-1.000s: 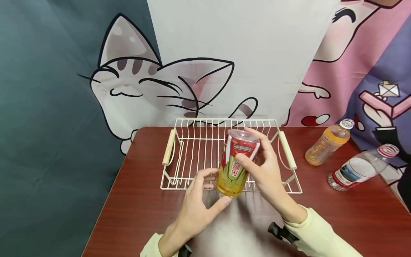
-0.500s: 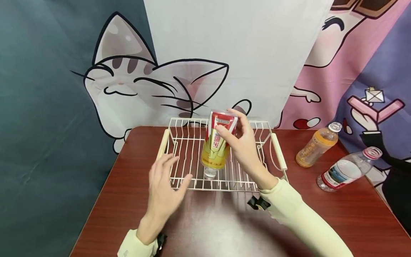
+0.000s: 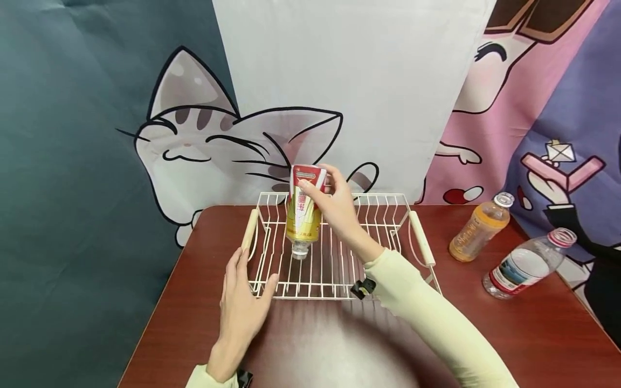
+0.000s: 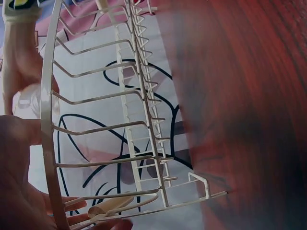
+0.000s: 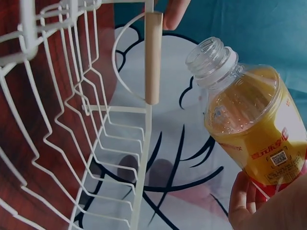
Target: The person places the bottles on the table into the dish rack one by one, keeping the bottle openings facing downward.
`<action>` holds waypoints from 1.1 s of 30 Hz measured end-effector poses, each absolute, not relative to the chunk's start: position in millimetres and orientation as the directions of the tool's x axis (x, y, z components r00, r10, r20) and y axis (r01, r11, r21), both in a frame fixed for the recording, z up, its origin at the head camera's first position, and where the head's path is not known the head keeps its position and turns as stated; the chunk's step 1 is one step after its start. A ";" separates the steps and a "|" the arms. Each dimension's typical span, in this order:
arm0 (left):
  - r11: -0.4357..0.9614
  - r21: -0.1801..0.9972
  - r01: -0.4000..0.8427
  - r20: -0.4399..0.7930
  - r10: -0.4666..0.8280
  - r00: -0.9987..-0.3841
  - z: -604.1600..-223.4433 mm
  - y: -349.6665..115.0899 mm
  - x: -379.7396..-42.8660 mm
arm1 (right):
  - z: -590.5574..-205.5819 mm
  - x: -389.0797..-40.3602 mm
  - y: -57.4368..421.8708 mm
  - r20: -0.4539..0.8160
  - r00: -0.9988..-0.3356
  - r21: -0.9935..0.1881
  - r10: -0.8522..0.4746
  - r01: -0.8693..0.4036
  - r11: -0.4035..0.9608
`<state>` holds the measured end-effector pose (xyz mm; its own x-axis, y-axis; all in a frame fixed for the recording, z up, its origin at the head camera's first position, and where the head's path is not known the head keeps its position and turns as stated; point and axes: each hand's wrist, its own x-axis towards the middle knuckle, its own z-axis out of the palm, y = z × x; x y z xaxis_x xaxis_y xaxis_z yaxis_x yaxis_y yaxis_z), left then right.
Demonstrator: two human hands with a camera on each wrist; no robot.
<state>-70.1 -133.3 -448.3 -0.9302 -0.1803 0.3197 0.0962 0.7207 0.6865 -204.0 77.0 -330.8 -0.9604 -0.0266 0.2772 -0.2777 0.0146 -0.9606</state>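
Note:
My right hand grips a plastic drink bottle with a red and yellow label. It is held upside down over the left part of a white wire dish rack, its neck pointing down. The right wrist view shows the bottle's clear, threaded mouth without a cap, facing the rack. My left hand is at the rack's front left corner, fingers extended, with fingertips right at the wooden handle. In the left wrist view some of its fingers show past the wires.
An orange drink bottle and a clear bottle with a red rim stand uncapped on the right of the red-brown table. A cartoon-printed cloth hangs close behind the rack.
My right hand has carried the bottle left and away from me, over the rack, turning it more upright on its neck. My left hand has left the bottle and moved to the rack's left corner.

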 end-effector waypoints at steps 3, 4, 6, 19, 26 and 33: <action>0.728 0.683 0.069 0.314 -0.207 -0.926 -448.5 -138.0 -67.4 | -332.0 -214.1 58.5 0.261 -0.964 -0.965 -0.048 -0.261 -0.007; 0.731 0.680 0.061 0.318 -0.219 -0.923 -447.9 -141.0 -67.0 | -331.9 -218.1 50.7 0.259 -0.964 -0.966 -0.061 -0.258 -0.015; 0.734 0.677 0.047 0.321 -0.237 -0.917 -446.5 -146.9 -66.3 | -332.0 -225.3 35.7 0.268 -0.959 -0.963 -0.089 -0.267 -0.014; 0.728 0.681 0.073 0.341 -0.227 -0.912 -447.3 -145.3 -72.9 | -341.6 -247.7 10.0 0.247 -0.963 -0.960 -0.111 -0.258 0.104; 0.719 0.688 0.099 0.346 -0.205 -0.916 -443.4 -140.6 -75.0 | -344.5 -256.1 8.4 0.214 -0.975 -0.968 -0.067 -0.221 0.116; 0.720 0.688 0.089 0.312 -0.182 -0.933 -447.6 -132.8 -72.2 | -356.1 -252.1 10.0 0.166 -0.985 -0.974 -0.056 -0.172 0.146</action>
<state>-72.2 -132.8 -447.6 -0.9326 -0.1818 0.3117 0.0895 0.7204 0.6877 -252.1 10.0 -356.1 -0.9846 -0.0559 0.1658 -0.1723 0.1457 -0.9742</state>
